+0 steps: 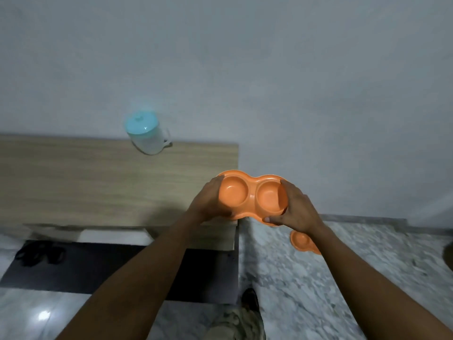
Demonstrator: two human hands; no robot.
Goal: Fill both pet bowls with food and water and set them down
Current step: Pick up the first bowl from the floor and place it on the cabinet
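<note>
As seen from the head camera, both hands hold an orange double bowl (252, 196) over the near right corner of the tabletop (98, 180). The left hand (208, 202) curls round the bowl's left end, with the thumb along the near rim. The right hand (296, 207) grips the right end, fingers bent over the rim and thumb pressed on the near edge. The bowl is level, and its two round wells look empty. Its right half overhangs the tabletop's edge; whether its left half touches the wood cannot be told.

A second bowl (300, 240), also orange, lies on the floor (343, 278) below and to the right, partly hidden by the right forearm. A jug (147, 133) with a pale teal lid stands at the far edge of the tabletop, against the wall (245, 69), well apart from the hands.

Under the tabletop lies a dark mat (110, 266), with black sandals (39, 253) at its left end. The person's shoe (250, 300) shows on the marbled floor near the mat's right edge.
</note>
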